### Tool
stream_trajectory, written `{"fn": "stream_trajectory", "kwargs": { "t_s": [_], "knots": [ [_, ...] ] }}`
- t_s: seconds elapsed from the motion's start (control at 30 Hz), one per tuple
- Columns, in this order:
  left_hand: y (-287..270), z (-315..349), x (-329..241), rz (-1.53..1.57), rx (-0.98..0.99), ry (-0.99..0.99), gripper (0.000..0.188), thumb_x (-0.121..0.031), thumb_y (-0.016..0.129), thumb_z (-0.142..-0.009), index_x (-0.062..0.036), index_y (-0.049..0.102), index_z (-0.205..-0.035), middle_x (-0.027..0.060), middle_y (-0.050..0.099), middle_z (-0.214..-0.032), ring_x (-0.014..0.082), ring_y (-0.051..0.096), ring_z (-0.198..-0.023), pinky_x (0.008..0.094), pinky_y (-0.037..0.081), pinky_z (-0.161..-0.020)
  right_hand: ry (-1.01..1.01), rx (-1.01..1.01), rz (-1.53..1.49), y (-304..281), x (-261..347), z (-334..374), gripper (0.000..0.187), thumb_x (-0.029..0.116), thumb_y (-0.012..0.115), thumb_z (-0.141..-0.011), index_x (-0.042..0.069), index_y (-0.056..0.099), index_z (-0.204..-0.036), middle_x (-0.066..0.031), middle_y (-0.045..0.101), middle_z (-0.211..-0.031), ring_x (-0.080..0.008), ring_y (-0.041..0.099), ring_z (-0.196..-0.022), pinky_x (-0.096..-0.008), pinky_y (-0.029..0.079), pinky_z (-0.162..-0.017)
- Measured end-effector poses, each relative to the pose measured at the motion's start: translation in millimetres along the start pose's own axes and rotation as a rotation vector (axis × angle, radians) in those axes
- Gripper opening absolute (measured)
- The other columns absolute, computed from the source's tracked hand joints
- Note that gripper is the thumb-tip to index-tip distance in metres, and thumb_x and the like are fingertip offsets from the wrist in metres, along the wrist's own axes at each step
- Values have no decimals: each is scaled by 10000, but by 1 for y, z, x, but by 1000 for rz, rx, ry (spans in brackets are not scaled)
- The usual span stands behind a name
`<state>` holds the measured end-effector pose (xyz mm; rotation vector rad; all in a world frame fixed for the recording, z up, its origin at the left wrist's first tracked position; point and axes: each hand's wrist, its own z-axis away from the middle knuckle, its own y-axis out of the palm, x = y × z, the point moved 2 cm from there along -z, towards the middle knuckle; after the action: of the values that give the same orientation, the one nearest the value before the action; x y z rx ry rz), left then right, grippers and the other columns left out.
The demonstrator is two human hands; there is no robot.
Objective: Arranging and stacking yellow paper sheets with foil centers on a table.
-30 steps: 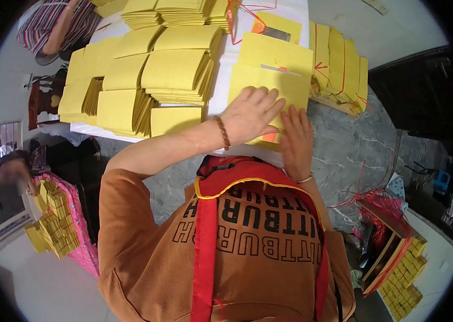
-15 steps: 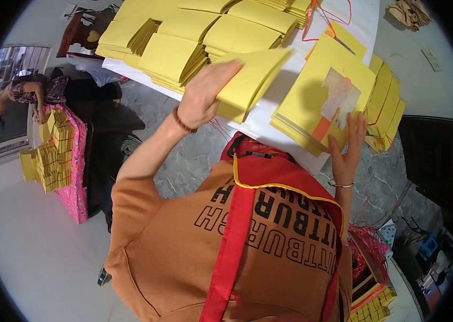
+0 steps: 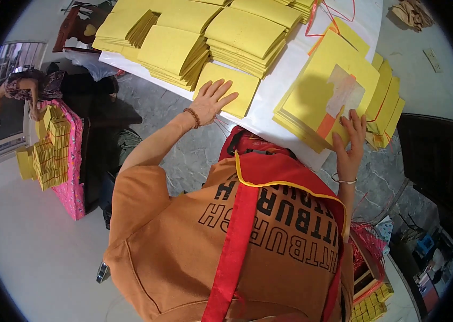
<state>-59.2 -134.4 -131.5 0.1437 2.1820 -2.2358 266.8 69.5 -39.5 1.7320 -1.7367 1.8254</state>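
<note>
My left hand [image 3: 211, 102] lies with spread fingers on a folded yellow paper bundle [image 3: 241, 88] near the table's front edge. Beyond that bundle stand rows of similar folded yellow paper stacks [image 3: 170, 48]. To the right, the fingertips of my right hand [image 3: 351, 142] rest on the near right corner of a thick stack of flat yellow sheets [image 3: 306, 78]. Its fingers are apart. A whitish torn-looking patch [image 3: 342, 88] and an orange strip [image 3: 325, 127] show on the top sheet. Neither hand grips anything.
White covering [image 3: 269, 115] lies over the table, with red string [image 3: 331, 13] at its far side. More tied yellow bundles [image 3: 384, 110] stand at the right edge. On the left, a person [image 3: 33, 88] bends over a pink-covered table [image 3: 73, 188] piled with yellow bundles.
My left hand has lowered the folded yellow paper onto the table, let go and spread its fingers on top. My right hand stays at the flat stack.
</note>
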Motion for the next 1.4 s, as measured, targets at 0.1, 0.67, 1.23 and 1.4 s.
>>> {"fn": "stream_trajectory", "kwargs": {
  "t_s": [0.1, 0.67, 1.23, 1.4],
  "knots": [
    [6, -1, 3, -4, 66, 24, 839, -52, 627, -649, -166, 274, -1401, 171, 215, -1460, 348, 223, -1334, 493, 185, -1073, -25, -28, 41, -1, 1, 2, 324, 119, 651, -775, 97, 626, -1097, -104, 462, -1341, -345, 269, -1329, -443, 200, -1086],
    [-127, -128, -116, 212, -355, 496, 314, -211, 655, -773, -111, 605, -1067, 60, 594, -1009, 225, 547, -902, 321, 441, -737, 77, -124, -142, 5, -4, -3, 200, 131, 633, -792, 83, 664, -984, -109, 523, -1259, -321, 373, -1263, -431, 215, -1094],
    [-139, -163, -103, 747, 42, 390, 156, -148, 612, -813, 6, 617, -792, 119, 571, -686, 268, 566, -610, 353, 442, -559, 252, -150, -561, 4, -6, -8, 433, 222, 321, -964, -24, 674, -922, -116, 544, -1225, -202, 444, -1190, -329, 194, -1086],
    [-138, -169, -96, 757, 59, 476, 160, -145, 595, -825, 12, 621, -808, 126, 570, -695, 280, 565, -632, 354, 437, -580, 310, -152, -628, 4, -3, -9, 425, 222, 330, -963, -40, 664, -941, -119, 552, -1215, -191, 456, -1167, -301, 224, -1060]
  ]
}}
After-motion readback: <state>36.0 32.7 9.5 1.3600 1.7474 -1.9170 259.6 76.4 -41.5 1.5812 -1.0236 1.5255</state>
